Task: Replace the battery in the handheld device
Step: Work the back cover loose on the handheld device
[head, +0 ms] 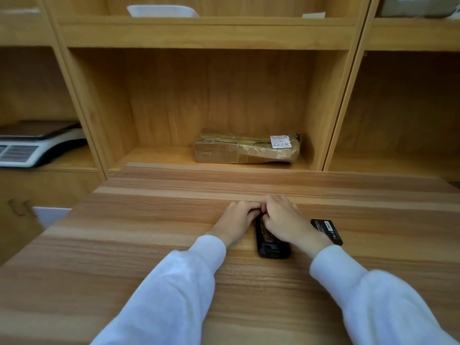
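A black handheld device [272, 247] lies flat on the wooden table [149, 245], its long side pointing away from me. Its back looks open, with a brownish inside showing between my hands. My left hand [235, 221] grips the device's far left edge. My right hand [286, 221] covers its upper part, fingers curled down onto it. The device's far end is hidden under both hands. A flat black battery [327, 231] with small white print lies on the table just right of my right wrist, apart from the device.
Wooden shelving rises behind the table. A taped brown parcel [246, 148] with a white label lies in the middle cubby. A weighing scale [32, 145] sits in the left cubby. A white tray [161, 11] rests on the upper shelf.
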`<state>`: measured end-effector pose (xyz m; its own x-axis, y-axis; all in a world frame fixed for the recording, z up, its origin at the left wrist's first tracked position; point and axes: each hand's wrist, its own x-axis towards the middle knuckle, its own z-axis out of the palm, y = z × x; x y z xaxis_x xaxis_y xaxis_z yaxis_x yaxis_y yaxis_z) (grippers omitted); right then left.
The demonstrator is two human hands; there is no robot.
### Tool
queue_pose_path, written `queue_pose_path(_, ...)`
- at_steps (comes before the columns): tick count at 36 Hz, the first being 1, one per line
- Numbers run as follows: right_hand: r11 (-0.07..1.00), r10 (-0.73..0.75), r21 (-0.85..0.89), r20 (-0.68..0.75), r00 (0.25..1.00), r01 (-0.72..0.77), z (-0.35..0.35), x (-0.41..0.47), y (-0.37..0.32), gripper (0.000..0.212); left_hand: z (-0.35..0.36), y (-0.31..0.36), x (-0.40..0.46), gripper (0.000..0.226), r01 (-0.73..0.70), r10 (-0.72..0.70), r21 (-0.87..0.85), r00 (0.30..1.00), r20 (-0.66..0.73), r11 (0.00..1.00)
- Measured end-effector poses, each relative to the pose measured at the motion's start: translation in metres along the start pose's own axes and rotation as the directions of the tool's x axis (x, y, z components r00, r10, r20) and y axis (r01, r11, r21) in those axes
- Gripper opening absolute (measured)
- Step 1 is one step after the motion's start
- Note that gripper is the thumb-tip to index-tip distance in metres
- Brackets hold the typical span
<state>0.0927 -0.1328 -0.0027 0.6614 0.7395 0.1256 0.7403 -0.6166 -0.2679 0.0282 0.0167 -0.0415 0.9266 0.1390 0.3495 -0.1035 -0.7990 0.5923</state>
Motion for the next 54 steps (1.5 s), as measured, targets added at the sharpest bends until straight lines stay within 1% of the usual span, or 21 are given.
queue_pose_path(3, 0.999, 0.037, 0.011, -0.010, 0.999, -0.037, 0.000, 0.002, -0.003, 0.008, -0.001, 0.001, 0.000, 0.022, -0.002, 0.002, 0.002, 1.000, 0.005, 1.000)
queue_pose_path(5, 0.992, 0.091, 0.092, -0.011, 0.996, -0.089, -0.001, 0.006, -0.003, 0.008, 0.000, 0.001, -0.001, 0.027, -0.009, 0.009, 0.015, 1.000, 0.011, 1.000)
queue_pose_path(8, 0.953, 0.164, 0.257, -0.001, 0.986, -0.158, -0.005, 0.011, 0.002, 0.017, -0.001, 0.002, -0.002, 0.031, -0.014, 0.014, 0.044, 1.000, 0.008, 0.999)
queue_pose_path(10, 0.924, 0.187, 0.340, -0.006, 0.982, -0.174, -0.005, 0.010, 0.006, 0.020, -0.001, 0.003, -0.003, 0.033, -0.013, 0.013, 0.044, 1.000, 0.003, 0.999)
queue_pose_path(13, 0.889, 0.190, 0.430, -0.024, 0.982, -0.161, -0.009, 0.002, 0.009, 0.021, -0.003, 0.007, -0.004, 0.033, -0.010, 0.010, 0.041, 1.000, 0.002, 0.999)
queue_pose_path(18, 0.845, 0.123, 0.523, 0.014, 0.992, -0.112, -0.014, -0.010, 0.016, 0.023, -0.004, 0.012, -0.005, 0.031, -0.015, 0.014, 0.076, 1.000, 0.008, 0.997)
queue_pose_path(22, 0.818, 0.083, 0.573, -0.037, 0.996, -0.047, -0.016, -0.015, 0.020, 0.028, -0.004, 0.015, -0.009, 0.036, -0.036, 0.035, 0.128, 0.999, 0.006, 0.991)
queue_pose_path(26, 0.759, 0.056, 0.651, -0.104, 0.993, 0.025, -0.019, -0.018, 0.022, 0.032, -0.005, 0.020, -0.010, 0.042, -0.012, 0.014, 0.171, 1.000, -0.009, 0.985)
queue_pose_path(29, 0.703, 0.083, 0.711, -0.112, 0.990, 0.022, -0.022, -0.024, 0.023, 0.028, -0.006, 0.023, -0.012, 0.043, 0.015, -0.011, 0.166, 1.000, -0.020, 0.986)
queue_pose_path(32, 0.621, 0.137, 0.783, -0.068, 0.988, -0.032, -0.024, -0.029, 0.025, 0.027, -0.009, 0.021, -0.012, 0.040, 0.050, -0.047, 0.142, 0.999, -0.021, 0.989)
queue_pose_path(35, 0.539, 0.168, 0.834, 0.025, 0.985, -0.113, -0.020, -0.035, 0.031, 0.029, -0.014, 0.024, -0.015, 0.041, 0.056, -0.055, 0.160, 0.998, -0.010, 0.986)
queue_pose_path(37, 0.477, 0.170, 0.865, 0.082, 0.982, -0.154, -0.016, -0.039, 0.033, 0.030, -0.017, 0.027, -0.017, 0.042, 0.048, -0.048, 0.160, 0.999, -0.002, 0.986)
queue_pose_path(39, 0.424, 0.167, 0.890, 0.107, 0.980, -0.170, -0.012, -0.042, 0.034, 0.031, -0.019, 0.029, -0.020, 0.045, 0.036, -0.037, 0.157, 0.999, 0.002, 0.987)
queue_pose_path(42, 0.412, 0.168, 0.899, 0.088, 0.982, -0.151, -0.011, -0.042, 0.032, 0.031, -0.023, 0.036, -0.026, 0.042, -0.023, 0.024, 0.154, 1.000, -0.003, 0.988)
queue_pose_path(45, 0.405, 0.192, 0.909, 0.023, 0.981, -0.101, -0.015, -0.044, 0.027, 0.029, -0.029, 0.051, -0.034, 0.040, -0.119, 0.117, 0.174, 0.993, 0.022, 0.977)
queue_pose_path(47, 0.408, 0.202, 0.911, -0.024, 0.979, -0.061, -0.021, -0.045, 0.024, 0.027, -0.032, 0.058, -0.038, 0.050, -0.181, 0.178, 0.245, 0.983, 0.033, 0.952)
queue_pose_path(50, 0.405, 0.229, 0.913, -0.052, 0.972, -0.046, -0.025, -0.044, 0.024, 0.025, -0.036, 0.063, -0.041, 0.073, -0.246, 0.256, 0.351, 0.966, 0.016, 0.904)
queue_pose_path(52, 0.405, 0.233, 0.913, -0.050, 0.971, -0.050, -0.026, -0.044, 0.023, 0.025, -0.038, 0.064, -0.041, 0.088, -0.271, 0.284, 0.353, 0.959, 0.016, 0.896)
queue_pose_path(54, 0.404, 0.240, 0.913, -0.040, 0.970, -0.062, -0.027, -0.044, 0.021, 0.025, -0.039, 0.064, -0.041, 0.097, -0.300, 0.312, 0.355, 0.950, 0.027, 0.885)
